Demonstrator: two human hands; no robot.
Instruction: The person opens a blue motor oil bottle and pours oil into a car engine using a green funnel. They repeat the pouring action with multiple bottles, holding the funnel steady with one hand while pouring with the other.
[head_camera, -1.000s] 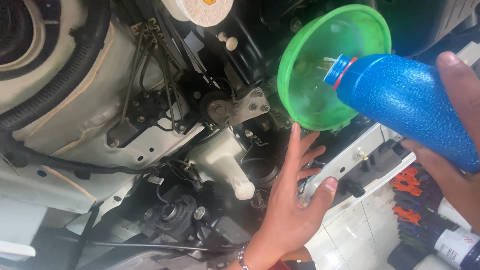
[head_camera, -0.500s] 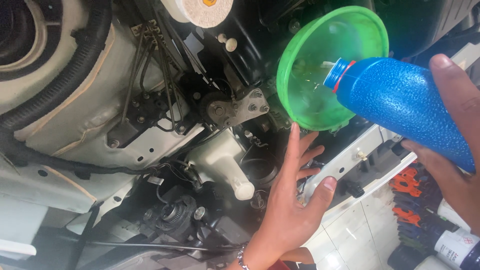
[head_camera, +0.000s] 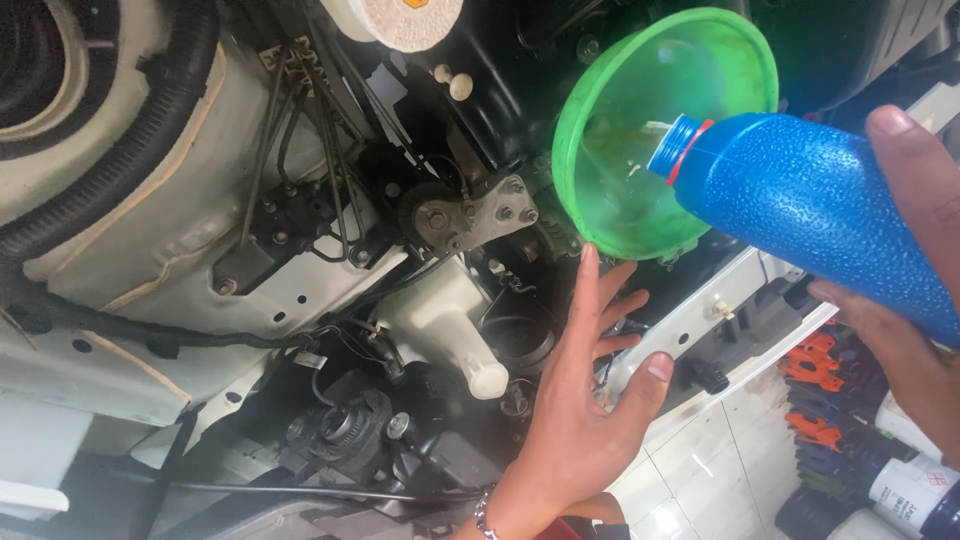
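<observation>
A blue plastic bottle (head_camera: 820, 205) lies tilted in my right hand (head_camera: 910, 300) at the right, its open neck resting inside a green funnel (head_camera: 660, 130) that stands in a car's engine bay. My left hand (head_camera: 580, 400) reaches up from below with fingers spread. Its fingertips touch the funnel's lower rim and its thumb rests on the white body edge (head_camera: 700, 320). Whether liquid runs from the bottle I cannot tell.
Black hoses and cables (head_camera: 130, 160) run along the white bodywork at the left. A white reservoir neck (head_camera: 450, 330) sits in the middle beside a metal bracket (head_camera: 480, 215). Orange tools (head_camera: 820, 390) and bottles (head_camera: 910, 490) lie on the tiled floor at lower right.
The bottle has shifted slightly up and right within the funnel. My left hand stays under the funnel rim.
</observation>
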